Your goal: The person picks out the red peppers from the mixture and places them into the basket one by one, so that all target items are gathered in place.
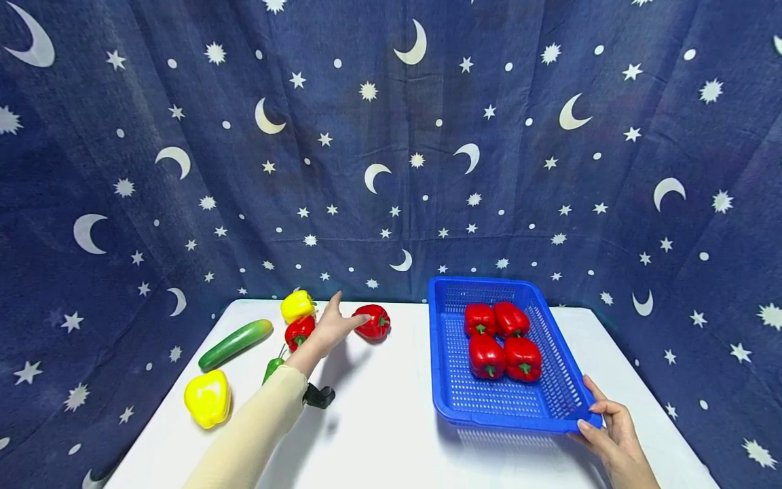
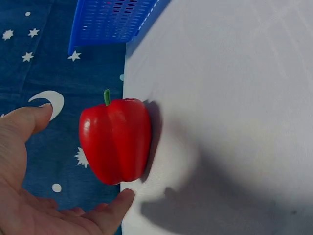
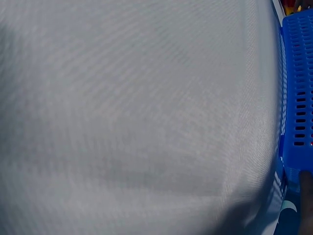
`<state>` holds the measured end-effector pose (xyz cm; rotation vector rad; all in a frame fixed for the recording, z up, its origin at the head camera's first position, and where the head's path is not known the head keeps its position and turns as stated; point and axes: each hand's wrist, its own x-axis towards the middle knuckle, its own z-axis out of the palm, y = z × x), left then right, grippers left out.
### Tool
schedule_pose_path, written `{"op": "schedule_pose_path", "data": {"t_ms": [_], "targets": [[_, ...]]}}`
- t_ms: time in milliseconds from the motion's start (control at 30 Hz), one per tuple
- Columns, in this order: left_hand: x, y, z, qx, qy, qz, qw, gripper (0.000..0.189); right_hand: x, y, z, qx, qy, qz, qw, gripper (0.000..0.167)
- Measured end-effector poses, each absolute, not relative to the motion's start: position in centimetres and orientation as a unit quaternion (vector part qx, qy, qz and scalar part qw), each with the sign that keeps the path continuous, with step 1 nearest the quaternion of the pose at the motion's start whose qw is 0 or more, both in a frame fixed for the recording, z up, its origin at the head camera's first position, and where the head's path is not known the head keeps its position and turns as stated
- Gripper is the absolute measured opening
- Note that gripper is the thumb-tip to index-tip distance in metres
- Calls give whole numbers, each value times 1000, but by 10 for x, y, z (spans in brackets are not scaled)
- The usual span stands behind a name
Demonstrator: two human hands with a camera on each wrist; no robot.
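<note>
The spread left hand (image 1: 330, 327) is holding nothing beside a pepper (image 2: 116, 142), probably light, slippery, best held by its sides. The right hand (image 1: 616, 441) is gripping the basket (image 1: 436, 353).

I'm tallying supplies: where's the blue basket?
In the head view, the blue basket is at right, its near right corner held by the right hand.

In the head view, the cream sleeve (image 1: 263, 424) hides part of a green vegetable (image 1: 272, 368), the left hand (image 1: 332, 327) overlaps a red pepper (image 1: 298, 331), and the bottom edge cuts off the arm behind the right hand (image 1: 617, 438). The left wrist view crops the left hand and the blue basket (image 1: 513, 425). In the right wrist view, the white cloth (image 3: 127, 107) is blurred and things in the top corner are unidentifiable.
</note>
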<state>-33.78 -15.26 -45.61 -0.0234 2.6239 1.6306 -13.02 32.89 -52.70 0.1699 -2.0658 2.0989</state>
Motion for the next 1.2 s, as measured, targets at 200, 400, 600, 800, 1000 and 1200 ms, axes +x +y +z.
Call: {"op": "schedule_pose_path", "data": {"t_ms": [200,400,600,800,1000,1200], "targets": [[-339,-145,-465,-69,822,561,71,106,-131,329,-529,59,-693,711,98,32],[-341,-134,-471,-98,815,565,81,106,-131,330,-530,99,-680,717,117,31],[-348,-119,-479,-128,810,570,61,103,-131,330,-530,121,-670,721,128,30],[-351,-111,-485,-142,805,573,57,105,-130,328,-530,110,-674,720,125,30],[-350,-104,-487,-131,806,575,41,105,-131,329,-530,125,-673,718,128,30],[-349,-98,-489,-124,822,556,12,106,-130,330,-530,113,-684,710,125,28]]}}
